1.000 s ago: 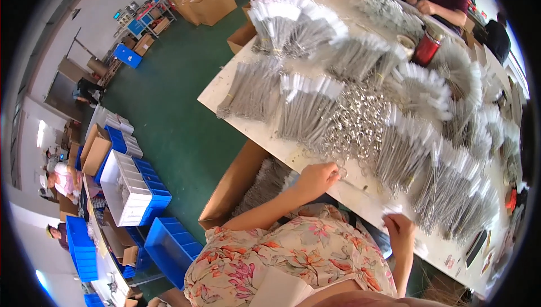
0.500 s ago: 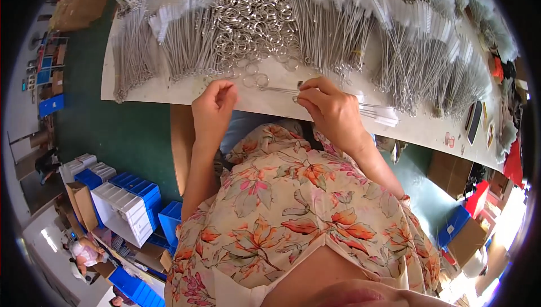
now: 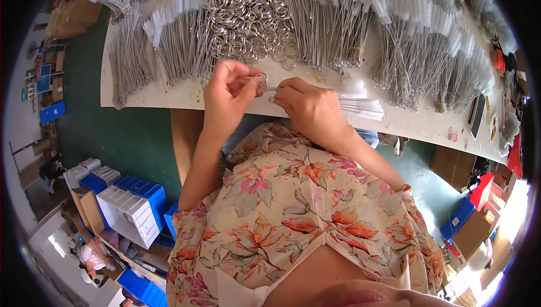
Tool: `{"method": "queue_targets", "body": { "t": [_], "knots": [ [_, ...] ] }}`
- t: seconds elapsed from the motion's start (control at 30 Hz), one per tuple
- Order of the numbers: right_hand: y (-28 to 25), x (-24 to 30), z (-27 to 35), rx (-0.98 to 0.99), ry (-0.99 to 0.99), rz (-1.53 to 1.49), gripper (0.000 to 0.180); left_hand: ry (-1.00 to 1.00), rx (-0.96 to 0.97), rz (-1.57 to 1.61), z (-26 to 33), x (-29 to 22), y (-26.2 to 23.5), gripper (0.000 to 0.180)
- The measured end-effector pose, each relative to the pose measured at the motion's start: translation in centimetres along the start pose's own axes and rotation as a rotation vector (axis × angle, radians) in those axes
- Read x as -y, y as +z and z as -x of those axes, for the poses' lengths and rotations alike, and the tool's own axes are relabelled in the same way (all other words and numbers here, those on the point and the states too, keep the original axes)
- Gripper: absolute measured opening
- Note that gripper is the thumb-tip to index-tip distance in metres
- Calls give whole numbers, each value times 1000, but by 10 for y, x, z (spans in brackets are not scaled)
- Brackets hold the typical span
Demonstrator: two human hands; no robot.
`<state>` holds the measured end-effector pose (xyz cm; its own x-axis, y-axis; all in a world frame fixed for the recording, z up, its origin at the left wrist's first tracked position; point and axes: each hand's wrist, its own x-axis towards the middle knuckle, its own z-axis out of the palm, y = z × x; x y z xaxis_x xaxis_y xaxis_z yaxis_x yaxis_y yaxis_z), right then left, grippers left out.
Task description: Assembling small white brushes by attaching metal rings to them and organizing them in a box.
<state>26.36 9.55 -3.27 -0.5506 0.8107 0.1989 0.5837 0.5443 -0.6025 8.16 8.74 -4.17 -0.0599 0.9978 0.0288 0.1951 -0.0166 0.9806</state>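
Observation:
My left hand (image 3: pixel 230 96) pinches a shiny metal split ring (image 3: pixel 262 75) between thumb and fingertips. Right beside it, my right hand (image 3: pixel 311 105) is closed on a few thin wire brushes (image 3: pixel 360 107), whose white bristle ends stick out to the right over the table's front edge. The looped wire ends point left and meet the ring at my left fingertips. Whether a loop is threaded on the ring is too small to tell.
A heap of metal rings (image 3: pixel 248 17) lies on the pale table (image 3: pixel 194 96). Wire brush bundles stand left (image 3: pixel 179 39) and right (image 3: pixel 332 25) of it. A dark flat object (image 3: pixel 478 116) lies at the right edge. White and blue crates (image 3: pixel 128 211) stand on the floor at left.
My left hand has moved up and right and now meets the wire ends with a ring in its fingers. My right hand has shifted left with the brushes.

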Motion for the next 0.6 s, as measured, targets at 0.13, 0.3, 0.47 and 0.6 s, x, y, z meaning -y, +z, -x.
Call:
{"method": "queue_targets", "body": {
  "t": [0.13, 0.3, 0.47, 0.6],
  "knots": [
    [-23, 7, -11, -45, 43, -279, 7, -59, 285, 170, -16, -36, -26, 17],
    [-34, 24, -13, -147, 50, -435, 8, -201, 503, 350, -22, -60, -43, 22],
    [-30, 33, -13, -205, 15, -407, 9, 67, 398, 201, -15, -64, -43, 24],
    [-29, 37, -16, -241, -15, -493, 10, 370, 147, 59, -5, -78, -30, 30]
  ]
}}
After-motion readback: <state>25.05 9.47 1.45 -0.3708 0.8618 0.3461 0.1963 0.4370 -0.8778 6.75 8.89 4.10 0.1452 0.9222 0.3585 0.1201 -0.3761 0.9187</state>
